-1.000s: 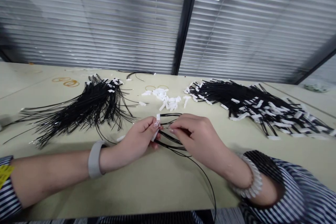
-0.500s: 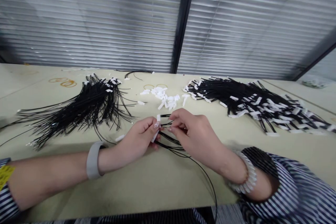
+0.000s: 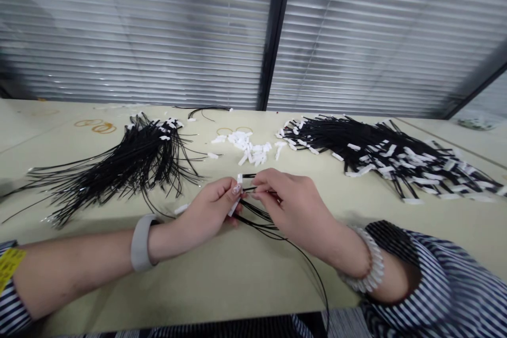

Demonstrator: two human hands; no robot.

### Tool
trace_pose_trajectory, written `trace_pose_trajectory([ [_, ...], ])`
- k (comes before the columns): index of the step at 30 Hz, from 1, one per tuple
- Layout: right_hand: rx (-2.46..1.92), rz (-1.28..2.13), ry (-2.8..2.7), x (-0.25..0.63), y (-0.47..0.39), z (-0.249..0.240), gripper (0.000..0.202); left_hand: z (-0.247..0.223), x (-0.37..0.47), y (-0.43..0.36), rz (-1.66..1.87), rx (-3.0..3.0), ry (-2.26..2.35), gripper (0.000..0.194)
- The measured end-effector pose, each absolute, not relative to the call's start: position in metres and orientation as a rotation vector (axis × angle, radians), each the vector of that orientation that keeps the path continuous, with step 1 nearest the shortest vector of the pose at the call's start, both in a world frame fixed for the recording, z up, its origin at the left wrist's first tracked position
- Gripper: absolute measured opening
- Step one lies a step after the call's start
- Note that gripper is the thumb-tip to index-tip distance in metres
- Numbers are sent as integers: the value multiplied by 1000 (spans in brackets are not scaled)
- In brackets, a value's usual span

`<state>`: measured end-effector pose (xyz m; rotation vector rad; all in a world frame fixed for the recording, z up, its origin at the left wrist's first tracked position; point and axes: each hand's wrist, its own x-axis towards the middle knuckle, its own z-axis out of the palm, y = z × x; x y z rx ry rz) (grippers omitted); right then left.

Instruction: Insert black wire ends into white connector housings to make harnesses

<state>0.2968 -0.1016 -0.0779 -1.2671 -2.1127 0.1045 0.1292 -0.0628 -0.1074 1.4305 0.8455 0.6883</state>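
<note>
Between its thumb and fingers, my left hand [image 3: 216, 203] pinches a long white connector [image 3: 240, 179], held tilted above the table. Several black wires [image 3: 257, 220] run from the connector to the right, passing under my right hand; one long wire curves down over the front table edge. My right hand [image 3: 293, 206] is just right of the connector, its thumb and fingertips closed on a black wire [image 3: 249, 188] that reaches the connector. Whether that wire's end sits inside the connector is too small to tell.
Loose white connectors [image 3: 253, 150] lie beyond my hands. Black wires [image 3: 134, 156] form a pile at the left. Wires with white connectors [image 3: 356, 140] are heaped at the right. Rubber bands [image 3: 103, 127] lie at the back left, before the window blinds [image 3: 178, 37].
My right fingertips have shifted slightly and sit closer together on the wire. My left hand and the connector have hardly moved.
</note>
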Motion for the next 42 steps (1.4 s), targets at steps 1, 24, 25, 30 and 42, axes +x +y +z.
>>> trace_pose_trajectory([
  [1, -1264, 140, -2105, 297, -101, -77, 13, -107, 129, -63, 688, 1440, 848, 32],
  [24, -1237, -36, -2159, 297, -104, -78, 7, -104, 128, -64, 691, 1392, 814, 34],
  [25, -1236, -37, -2162, 297, -104, -78, 7, -104, 128, -64, 687, 1384, 812, 34],
  [30, -1229, -20, -2148, 298, -105, -78, 6, -105, 128, -63, 692, 1357, 813, 32],
  [42, -1230, 285, -2042, 299, -101, -74, 13, -104, 127, -63, 716, 1537, 847, 33],
])
